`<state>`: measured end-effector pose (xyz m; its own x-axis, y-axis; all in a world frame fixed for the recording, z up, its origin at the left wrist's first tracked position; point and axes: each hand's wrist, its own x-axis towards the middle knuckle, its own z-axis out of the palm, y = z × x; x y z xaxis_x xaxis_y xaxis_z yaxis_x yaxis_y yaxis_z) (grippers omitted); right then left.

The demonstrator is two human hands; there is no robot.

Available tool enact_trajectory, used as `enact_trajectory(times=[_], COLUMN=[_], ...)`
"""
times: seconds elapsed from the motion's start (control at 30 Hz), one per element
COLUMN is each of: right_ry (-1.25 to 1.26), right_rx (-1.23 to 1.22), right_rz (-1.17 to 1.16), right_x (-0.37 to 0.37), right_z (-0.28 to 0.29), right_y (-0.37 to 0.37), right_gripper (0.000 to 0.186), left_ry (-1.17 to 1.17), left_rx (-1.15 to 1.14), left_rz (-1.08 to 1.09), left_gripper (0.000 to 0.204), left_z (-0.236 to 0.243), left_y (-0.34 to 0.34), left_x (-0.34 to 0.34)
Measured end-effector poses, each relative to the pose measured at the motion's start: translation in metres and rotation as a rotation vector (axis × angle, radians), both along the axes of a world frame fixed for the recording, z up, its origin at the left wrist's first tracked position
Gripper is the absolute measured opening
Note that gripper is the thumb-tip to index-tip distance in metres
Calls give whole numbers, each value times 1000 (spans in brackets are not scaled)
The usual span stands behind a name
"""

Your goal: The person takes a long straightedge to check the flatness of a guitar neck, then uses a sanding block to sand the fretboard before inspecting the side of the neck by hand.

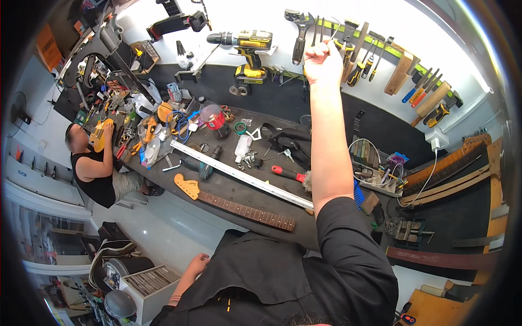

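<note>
My right hand [323,64] is raised to the tool rack on the white wall, with its fingers closed around a thin metal tool [335,31]; its exact kind is too small to tell. Just left of the hand hangs an adjustable wrench [299,35]. My left hand [199,263] hangs low beside my body, away from the bench, its fingers loosely apart with nothing visible in them. On the dark bench in front of me lies a guitar neck [244,210] with a pale headstock. A long white straightedge [239,175] lies diagonally behind it.
A yellow cordless drill [250,54] hangs on the wall, with files and screwdrivers [370,62] farther right. A red-handled brush [288,173], a teal power tool [206,167] and a vise [409,231] are on the bench. Another person [92,163] sits at left holding a yellow guitar body [98,136].
</note>
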<state>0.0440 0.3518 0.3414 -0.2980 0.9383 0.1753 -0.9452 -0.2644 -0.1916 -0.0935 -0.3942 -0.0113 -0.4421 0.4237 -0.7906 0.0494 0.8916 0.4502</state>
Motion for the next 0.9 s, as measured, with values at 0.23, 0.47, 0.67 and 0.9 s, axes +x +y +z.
enact_trajectory(times=[0.23,0.47,0.67,0.9], right_ry=[-222,-1471,-1572,-1624], right_rx=[171,1094,1323,1253], right_rz=[-77,167,308,490], right_x=[-20,-5,-15,-24], right_z=[-29,-170,-226,-273], right_y=[-101,-292,-383,-405], right_gripper=[22,22,24,36], left_ry=[172,690,610,495], left_rx=[61,812,756,758], left_rz=[-178,-118,-537,-660], left_gripper=[37,42,26,15], left_z=[-25,155,158,107], left_y=[9,181,202,183], left_x=[-16,0,-15,-84])
